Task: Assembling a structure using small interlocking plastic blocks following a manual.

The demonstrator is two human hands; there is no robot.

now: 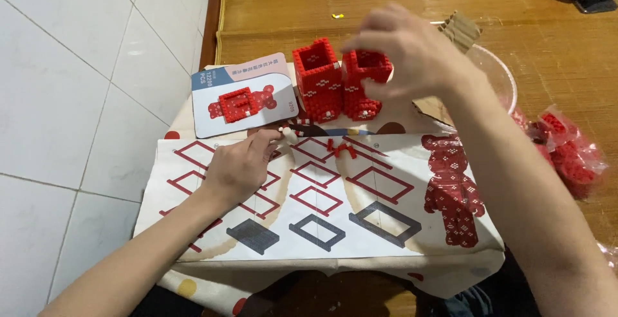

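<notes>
Two hollow red block towers stand side by side at the far edge of a printed instruction sheet. My right hand reaches over the right tower and touches its top; whether it grips it I cannot tell. The left tower stands free. My left hand rests on the sheet, its fingertips pinched on a small white piece. Small loose red pieces lie on the sheet in front of the towers.
A picture card showing a red bear lies left of the towers. A clear bowl with cardboard sits behind my right wrist. Bags of red pieces lie at the right on the woven mat. White floor tiles fill the left.
</notes>
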